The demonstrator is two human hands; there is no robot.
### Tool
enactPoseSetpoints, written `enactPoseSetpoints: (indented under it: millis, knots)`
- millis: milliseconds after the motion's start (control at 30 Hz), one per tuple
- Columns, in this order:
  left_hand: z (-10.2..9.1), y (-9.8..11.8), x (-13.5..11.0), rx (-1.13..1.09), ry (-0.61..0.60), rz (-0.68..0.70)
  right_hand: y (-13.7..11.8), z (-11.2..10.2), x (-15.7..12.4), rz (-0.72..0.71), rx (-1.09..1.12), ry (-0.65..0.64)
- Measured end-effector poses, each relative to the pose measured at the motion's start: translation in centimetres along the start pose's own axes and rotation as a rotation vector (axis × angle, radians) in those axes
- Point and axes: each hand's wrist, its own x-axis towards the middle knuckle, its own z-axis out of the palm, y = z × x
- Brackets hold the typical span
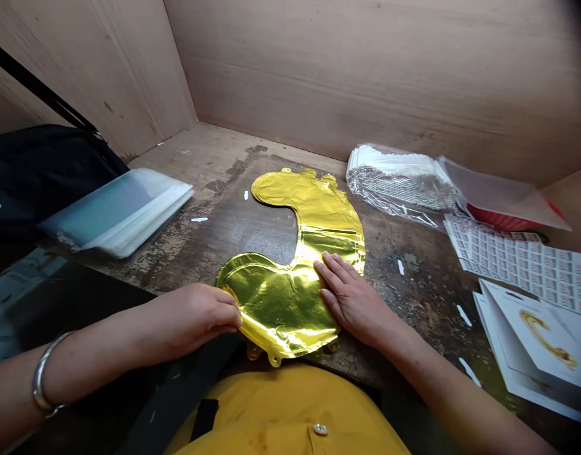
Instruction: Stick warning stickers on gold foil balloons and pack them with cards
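Note:
A stack of flat gold foil balloons (330, 218), curved like a backward C, lies on the worn table at its front edge. My left hand (207, 315) pinches the lower left rim of the foil, fingers closed around the edge, and the foil creases there. Flat on the lower right part of the curve rests my right hand (349, 294), its fingers stretched out. Small tabs with holes stick out along the foil's near rim, and more layered edges show at the far end.
Clear plastic sleeves (124, 212) lie at the left beside a black bag (53, 170). To the right are white sticks in a clear wrapper (399, 177), printed label sheets (522, 259) and folded cards with a gold C (541, 341). Wooden walls (366, 76) enclose the table. White scraps lie scattered.

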Motion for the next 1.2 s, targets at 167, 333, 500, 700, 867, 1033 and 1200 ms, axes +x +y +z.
enactPoseSetpoints:
  millis: [167, 333, 500, 700, 867, 1033, 1200]
  knots:
    - [-1.7, -0.1, 1.5, -0.119, -0.059, -0.052, -0.1, 0.1, 0.0, -0.014, -0.008, -0.004]
    - [-2.9, -0.4, 2.9, -0.296, 0.0, -0.199, 0.0, -0.1, 0.0, 0.016, 0.054, -0.044]
    - [-3.4, 0.1, 4.2, -0.368, 0.183, -0.268, 0.9, -3.7, -0.1, 0.063, 0.448, -0.076]
    - [-3.1, 0.7, 5.4, -0.279, 0.244, -0.188, -2.3, -6.9, 0.7, 0.123, 0.697, -0.147]
    - [-4.2, 0.3, 5.8, -0.303, 0.126, -0.083, -4.9, -7.0, 0.7, -0.017, 0.469, -0.138]
    - [-7.1, -3.5, 7.5, -0.215, 0.354, -0.006, -4.1, -9.3, -1.6, -0.202, 0.196, 0.11]
    - [-4.9, -2.8, 13.1, 0.031, 0.275, 0.167, -3.8, -9.4, -3.9, -0.385, -0.008, 0.268]
